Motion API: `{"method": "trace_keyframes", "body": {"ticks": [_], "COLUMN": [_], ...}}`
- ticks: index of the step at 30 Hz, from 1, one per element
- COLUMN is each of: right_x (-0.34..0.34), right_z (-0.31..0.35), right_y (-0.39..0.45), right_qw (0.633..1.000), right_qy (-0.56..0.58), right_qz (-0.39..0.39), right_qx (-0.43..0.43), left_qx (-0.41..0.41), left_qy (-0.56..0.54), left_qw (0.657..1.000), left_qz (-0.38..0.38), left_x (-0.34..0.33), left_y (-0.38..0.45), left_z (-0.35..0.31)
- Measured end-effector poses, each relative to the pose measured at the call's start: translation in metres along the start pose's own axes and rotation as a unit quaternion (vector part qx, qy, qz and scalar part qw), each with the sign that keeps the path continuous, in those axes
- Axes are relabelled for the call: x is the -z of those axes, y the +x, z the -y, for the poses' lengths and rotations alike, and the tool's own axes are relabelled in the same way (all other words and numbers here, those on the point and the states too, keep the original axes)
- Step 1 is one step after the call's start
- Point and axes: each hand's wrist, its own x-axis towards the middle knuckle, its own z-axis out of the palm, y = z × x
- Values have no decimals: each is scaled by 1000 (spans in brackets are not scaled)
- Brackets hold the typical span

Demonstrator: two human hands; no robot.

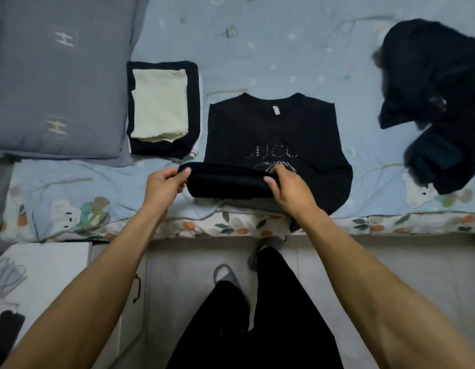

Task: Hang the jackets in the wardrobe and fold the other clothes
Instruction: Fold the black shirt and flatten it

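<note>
A bed covered by a pale blue sheet with a printed pattern filled the upper part of the view. A large grey pillow lay at its left end. At the right end, well apart from the rest, sat a crumpled dark heap of clothing; what kind of garment it was could not be told.

In the middle of the bed lay a black shirt, spread flat with its neck away from the person and a pale dotted print on its chest. Its lower edge had been turned up into a thick roll across the near side, partly covering the print. Just left of the shirt, between it and the pillow, sat a folded stack: a pale cream piece resting on a dark one.

The left hand gripped the left end of the roll, thumb on top and fingers curled beneath the cloth. The right hand gripped the roll near its right end, fingers curled over the far side and thumb pressed on the near side.

Below the bed's edge the person's dark trousers showed over a pale floor, and a white cabinet stood at lower left.
</note>
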Motion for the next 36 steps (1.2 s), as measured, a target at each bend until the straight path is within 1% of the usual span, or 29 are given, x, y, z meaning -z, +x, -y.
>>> {"method": "trace_keyframes", "body": {"ticks": [2,5,8,10,11,13,14,17,18,21,23,25,27,29,32,33,34,35,36], "right_x": [9,10,11,6,0,-5,-16,-26,-34,-55,-66,-73,-74,-71,-65,-58,-52,-47,-42], "right_z": [-5,-20,-25,-29,-33,-33,-41,-50,-57,-78,-90,-97,-97,-93,-90,-89,-88,-88,-90], "right_y": [26,79,129,170,190,209,249,282,310,349,362,364,366,364,353,342,330,318,304], "right_qw": [999,995,993,992,993,995,993,987,985,986,988,990,990,990,991,992,993,994,995], "right_qy": [-37,-90,-61,-42,-34,29,65,119,126,120,101,89,79,81,70,72,74,74,71], "right_qz": [11,-22,-90,-111,-112,-93,-92,-69,-64,-46,-36,-47,-50,-50,-44,-42,-44,-43,-38], "right_qx": [27,48,51,38,29,-7,-39,-87,-98,-107,-108,-103,-104,-106,-101,-93,-84,-72,-60], "left_qx": [-9,-11,15,14,7,-8,-9,-23,-27,-39,-76,-114,-129,-133,-115,-121,-134,-156,-180], "left_qy": [27,54,42,34,41,62,75,135,145,169,183,190,201,217,258,269,294,340,402], "left_qw": [999,998,999,999,998,996,995,987,984,972,961,950,943,944,948,948,941,923,894], "left_qz": [-19,-14,-16,-35,-48,-59,-61,-79,-96,-156,-193,-220,-231,-208,-146,-123,-102,-92,-85], "left_x": [-5,-26,-47,-62,-70,-79,-92,-104,-114,-134,-142,-146,-147,-146,-151,-153,-156,-159,-164], "left_y": [27,79,123,164,187,207,249,279,305,329,333,332,331,325,312,301,291,283,273], "left_z": [-13,-25,-36,-37,-36,-37,-37,-34,-30,-10,2,7,5,1,-5,-9,-11,-11,-11]}}
